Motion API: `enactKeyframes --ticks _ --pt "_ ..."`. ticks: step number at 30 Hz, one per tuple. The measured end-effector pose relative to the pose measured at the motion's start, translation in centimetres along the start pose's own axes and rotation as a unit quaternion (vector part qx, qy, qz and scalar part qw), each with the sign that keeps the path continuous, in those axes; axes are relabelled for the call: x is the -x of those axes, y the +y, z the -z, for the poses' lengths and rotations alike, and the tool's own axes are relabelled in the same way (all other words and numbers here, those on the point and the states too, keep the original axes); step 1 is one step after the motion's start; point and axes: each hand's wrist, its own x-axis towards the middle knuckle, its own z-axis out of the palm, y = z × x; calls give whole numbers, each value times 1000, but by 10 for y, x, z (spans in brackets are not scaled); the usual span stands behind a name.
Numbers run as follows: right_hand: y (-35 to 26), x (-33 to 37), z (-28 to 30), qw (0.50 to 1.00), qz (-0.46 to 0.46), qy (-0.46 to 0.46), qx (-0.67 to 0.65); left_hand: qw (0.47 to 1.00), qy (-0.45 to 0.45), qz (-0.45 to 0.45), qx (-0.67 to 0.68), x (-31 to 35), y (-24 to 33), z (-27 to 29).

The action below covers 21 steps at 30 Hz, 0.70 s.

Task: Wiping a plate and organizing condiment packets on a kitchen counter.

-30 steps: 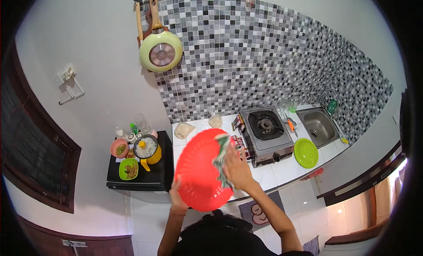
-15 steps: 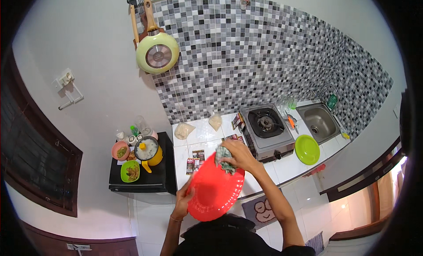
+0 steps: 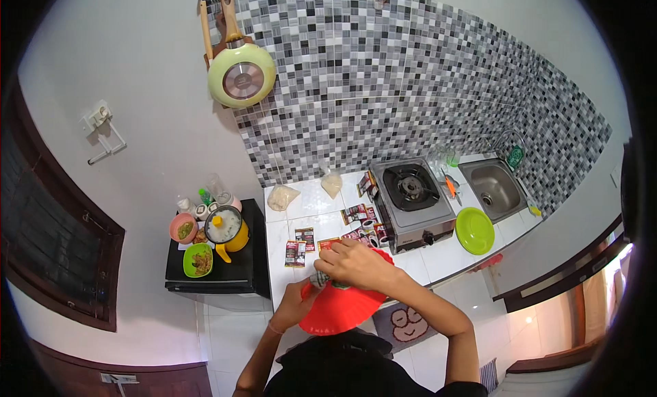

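Observation:
A red plate (image 3: pixel 340 312) with a wavy rim is tilted in front of my body, over the front edge of the counter. My left hand (image 3: pixel 294 302) is closed on its left rim. My right hand (image 3: pixel 357 263) reaches across the plate's upper part, its fingers bunched around a green-grey patterned cloth (image 3: pixel 319 279). The cloth lies against the plate's rim close to my left hand; part of it is hidden under the right hand. Beyond the plate, several dark-and-red sachets (image 3: pixel 295 254) lie on the white tiled counter (image 3: pixel 311 209).
A gas stove (image 3: pixel 415 192) stands right of the sachets, with a green plate (image 3: pixel 475 231) and sink (image 3: pixel 489 192) farther right. Plastic bags (image 3: pixel 282 197) lie at the back. Left, a black cabinet (image 3: pixel 254 267) carries a yellow pot (image 3: pixel 236 244), a green bowl (image 3: pixel 198 261) and a pink bowl (image 3: pixel 183 228).
My right hand has moved with the cloth from the plate's far rim leftward and nearer, toward my left hand. The plate has tilted to a flatter-looking angle, and the view has shifted slightly.

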Motion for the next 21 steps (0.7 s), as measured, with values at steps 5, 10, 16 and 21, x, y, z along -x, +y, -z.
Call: enactKeyframes --ticks 5,10,16,21 --pt "26 24 -13 985 -99 -29 -137 997 41 53 -40 4 5 -13" --pt "54 59 -54 938 -259 33 -230 993 102 56 25 12 -10 -13" --pt "-20 123 -168 709 -484 115 -499 937 274 108 187 47 -63 -8" --pt "-85 133 -168 749 -442 -52 -491 882 402 89 231 54 -87 7"
